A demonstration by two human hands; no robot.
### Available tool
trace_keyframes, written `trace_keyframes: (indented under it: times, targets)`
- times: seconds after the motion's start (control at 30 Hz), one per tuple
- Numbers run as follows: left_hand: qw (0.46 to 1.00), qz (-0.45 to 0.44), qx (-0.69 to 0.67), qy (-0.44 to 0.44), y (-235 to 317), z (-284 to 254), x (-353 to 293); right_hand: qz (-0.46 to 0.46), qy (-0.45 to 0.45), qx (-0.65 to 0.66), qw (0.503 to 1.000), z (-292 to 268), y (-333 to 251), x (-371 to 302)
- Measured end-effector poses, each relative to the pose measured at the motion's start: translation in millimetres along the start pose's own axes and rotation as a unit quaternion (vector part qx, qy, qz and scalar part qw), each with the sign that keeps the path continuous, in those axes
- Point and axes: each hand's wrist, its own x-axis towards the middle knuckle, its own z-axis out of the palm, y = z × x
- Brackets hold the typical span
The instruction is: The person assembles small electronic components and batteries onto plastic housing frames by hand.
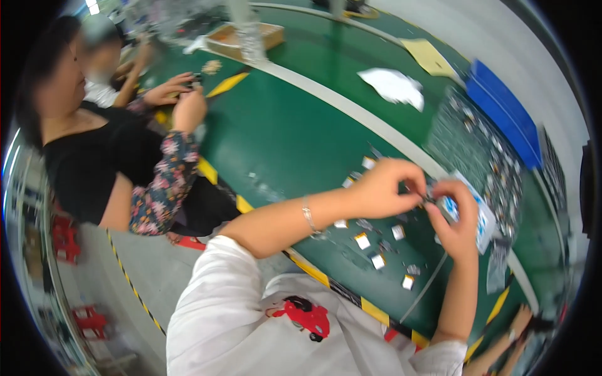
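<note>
My left hand (390,189) and my right hand (458,218) meet above the green table, thumbs and fingertips pinched together. Between them is a small dark part (429,199), mostly hidden by the fingers, too small to name. Under and around my left hand lie several small white rectangular pieces with yellowish edges, such as one (362,240) and another (378,261); they look like small battery cells. Small clear or silvery bits (365,224) lie among them. Beside my right hand is a white and blue package (484,227), partly covered by it.
A pale rail (351,106) crosses the green table (276,144). Beyond it lie white sheeting (394,86), yellow paper (429,57), a blue bin (505,113) and plastic wrap holding many small parts (501,169). A co-worker (106,144) works at left; another person's arm (511,338) shows lower right.
</note>
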Motion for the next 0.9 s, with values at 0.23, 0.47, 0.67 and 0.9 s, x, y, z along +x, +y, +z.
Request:
trace_keyframes:
  times: [0.23, 0.47, 0.67, 0.9]
  targets:
    - [0.952, -0.18, -0.242, -0.052, 7.9, 13.1, -6.1, 0.22, 0.011, 0.293, 0.93, 2.2, 6.8, -30.3]
    - [0.904, -0.274, -0.317, -0.082, 20.9, 38.4, -22.6, 0.342, 0.031, 0.418, 0.841, -2.4, -14.6, -71.0]
    - [0.933, -0.181, -0.253, -0.178, 46.5, 31.4, -27.3, 0.308, 0.157, 0.38, 0.858, -21.1, 1.0, -104.7]
    - [0.763, 0.014, -0.513, -0.393, 61.9, 24.2, -14.8, 0.353, 0.155, 0.27, 0.882, -61.3, 15.6, -104.0]
